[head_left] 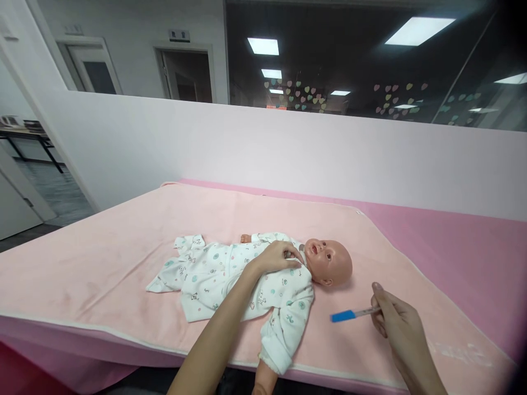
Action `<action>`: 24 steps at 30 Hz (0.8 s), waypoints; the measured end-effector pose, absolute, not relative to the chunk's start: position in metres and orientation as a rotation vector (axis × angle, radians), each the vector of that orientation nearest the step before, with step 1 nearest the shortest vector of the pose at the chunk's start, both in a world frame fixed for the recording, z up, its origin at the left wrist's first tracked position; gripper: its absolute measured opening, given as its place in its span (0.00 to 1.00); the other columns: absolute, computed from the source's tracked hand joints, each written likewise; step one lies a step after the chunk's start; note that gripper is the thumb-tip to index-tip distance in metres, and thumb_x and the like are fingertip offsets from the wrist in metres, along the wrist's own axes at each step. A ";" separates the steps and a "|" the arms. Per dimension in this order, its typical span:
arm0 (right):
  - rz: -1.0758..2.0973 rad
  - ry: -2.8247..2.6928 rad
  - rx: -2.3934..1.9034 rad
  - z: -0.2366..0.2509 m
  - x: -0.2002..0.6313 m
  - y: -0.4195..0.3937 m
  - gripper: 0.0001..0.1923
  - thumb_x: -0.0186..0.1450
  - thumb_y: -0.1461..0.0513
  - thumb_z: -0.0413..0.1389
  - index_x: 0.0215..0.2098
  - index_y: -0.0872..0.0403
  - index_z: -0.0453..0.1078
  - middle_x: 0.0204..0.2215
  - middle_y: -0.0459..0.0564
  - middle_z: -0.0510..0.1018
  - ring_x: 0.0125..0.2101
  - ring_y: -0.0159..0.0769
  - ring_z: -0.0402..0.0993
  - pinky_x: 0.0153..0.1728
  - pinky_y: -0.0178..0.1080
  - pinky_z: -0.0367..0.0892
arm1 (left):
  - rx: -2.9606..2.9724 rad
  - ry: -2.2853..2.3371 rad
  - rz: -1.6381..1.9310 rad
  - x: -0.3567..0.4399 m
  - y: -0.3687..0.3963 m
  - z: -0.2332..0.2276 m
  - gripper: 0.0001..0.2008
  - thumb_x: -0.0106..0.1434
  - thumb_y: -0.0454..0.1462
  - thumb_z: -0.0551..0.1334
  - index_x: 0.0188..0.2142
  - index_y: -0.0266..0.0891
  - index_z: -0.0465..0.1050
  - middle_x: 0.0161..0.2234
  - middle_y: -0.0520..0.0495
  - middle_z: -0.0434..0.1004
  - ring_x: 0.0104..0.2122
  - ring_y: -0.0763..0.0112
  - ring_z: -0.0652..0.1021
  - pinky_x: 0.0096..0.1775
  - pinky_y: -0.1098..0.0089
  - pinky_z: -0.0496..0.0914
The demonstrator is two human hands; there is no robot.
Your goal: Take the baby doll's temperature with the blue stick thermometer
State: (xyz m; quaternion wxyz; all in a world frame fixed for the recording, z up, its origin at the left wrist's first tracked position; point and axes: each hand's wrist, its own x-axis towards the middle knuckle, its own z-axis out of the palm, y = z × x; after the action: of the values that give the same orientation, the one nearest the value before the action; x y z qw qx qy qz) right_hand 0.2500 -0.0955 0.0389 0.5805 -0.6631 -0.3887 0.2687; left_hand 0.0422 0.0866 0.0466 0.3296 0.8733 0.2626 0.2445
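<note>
A baby doll [329,262] lies on its back, its head to the right, dressed in a white outfit [224,266] with small green and pink prints. My left hand [278,257] rests over the doll's upper chest, its thumb and fingers curled together at the neckline of the shirt. Between the thumb and fingers of my right hand [397,315] is a slim thermometer [349,315] with a broad blue end. That blue end points left, a little above the bed and apart from the doll. One doll arm [265,378] extends toward the near edge.
Under the doll a pale pink pad [123,236] covers a darker pink surface [465,247]. A clear plastic-looking wrapper [463,354] lies at the right. Behind stands a white low wall [288,148] with dark glass above. A table [31,134] shows at far left.
</note>
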 end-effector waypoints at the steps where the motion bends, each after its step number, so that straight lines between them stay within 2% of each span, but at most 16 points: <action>1: 0.582 -0.942 -1.614 0.029 0.255 -0.095 0.26 0.59 0.43 0.50 0.18 0.54 0.57 0.13 0.40 0.53 0.16 0.26 0.49 0.18 0.32 0.46 | 2.282 0.671 0.640 0.042 0.086 0.047 0.10 0.53 0.39 0.63 0.35 0.40 0.78 0.29 0.50 0.71 0.27 0.75 0.66 0.31 0.74 0.59; 6: 0.339 -1.038 -1.918 -0.011 0.275 -0.096 0.27 0.60 0.42 0.46 0.18 0.54 0.62 0.17 0.47 0.68 0.23 0.36 0.64 0.24 0.34 0.55 | 2.290 0.638 0.642 0.041 0.086 0.048 0.08 0.54 0.39 0.63 0.34 0.40 0.77 0.32 0.50 0.69 0.29 0.74 0.67 0.33 0.74 0.61; 9: 0.361 -1.063 -2.012 -0.023 0.280 -0.100 0.26 0.63 0.43 0.42 0.23 0.53 0.65 0.19 0.48 0.71 0.23 0.38 0.66 0.26 0.36 0.57 | 2.281 0.633 0.630 0.041 0.086 0.047 0.08 0.54 0.38 0.62 0.34 0.40 0.76 0.33 0.50 0.69 0.30 0.74 0.67 0.33 0.74 0.61; 12: 0.283 -1.127 -2.051 -0.026 0.278 -0.102 0.22 0.64 0.46 0.42 0.32 0.52 0.67 0.26 0.50 0.75 0.25 0.40 0.68 0.28 0.37 0.58 | 2.276 0.644 0.627 0.040 0.087 0.047 0.10 0.54 0.38 0.62 0.37 0.41 0.76 0.33 0.50 0.70 0.31 0.74 0.68 0.33 0.74 0.62; 16: -0.115 -1.217 -2.105 -0.018 0.263 -0.101 0.18 0.65 0.50 0.43 0.39 0.54 0.67 0.38 0.56 0.75 0.30 0.41 0.69 0.26 0.36 0.56 | 2.279 0.676 0.631 0.037 0.089 0.047 0.11 0.54 0.39 0.63 0.37 0.42 0.77 0.36 0.49 0.70 0.35 0.71 0.70 0.35 0.73 0.62; 19: -0.373 -1.233 -2.048 -0.004 0.246 -0.093 0.16 0.65 0.54 0.44 0.42 0.55 0.67 0.47 0.57 0.71 0.29 0.36 0.69 0.25 0.35 0.54 | 2.231 0.644 0.649 0.036 0.090 0.048 0.09 0.54 0.40 0.64 0.35 0.40 0.77 0.37 0.49 0.70 0.35 0.71 0.70 0.36 0.73 0.62; 21: -0.436 -1.262 -1.978 0.007 0.237 -0.084 0.15 0.65 0.56 0.44 0.41 0.55 0.68 0.47 0.56 0.71 0.28 0.33 0.69 0.25 0.35 0.55 | 2.202 0.612 0.650 0.035 0.090 0.049 0.09 0.53 0.40 0.64 0.34 0.39 0.76 0.37 0.48 0.71 0.35 0.71 0.70 0.37 0.72 0.63; 24: -0.371 -1.281 -1.909 0.017 0.235 -0.068 0.14 0.64 0.57 0.45 0.37 0.55 0.69 0.36 0.52 0.76 0.26 0.33 0.68 0.26 0.35 0.56 | 2.193 0.584 0.640 0.034 0.091 0.050 0.08 0.54 0.38 0.63 0.33 0.38 0.76 0.36 0.48 0.72 0.36 0.70 0.71 0.38 0.72 0.63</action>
State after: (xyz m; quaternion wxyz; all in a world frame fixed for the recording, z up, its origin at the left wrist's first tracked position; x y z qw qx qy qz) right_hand 0.2347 -0.0684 0.0166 0.3953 -0.7531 -0.5052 -0.1464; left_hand 0.0342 0.0906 0.0500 0.3821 0.8595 0.2289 0.2508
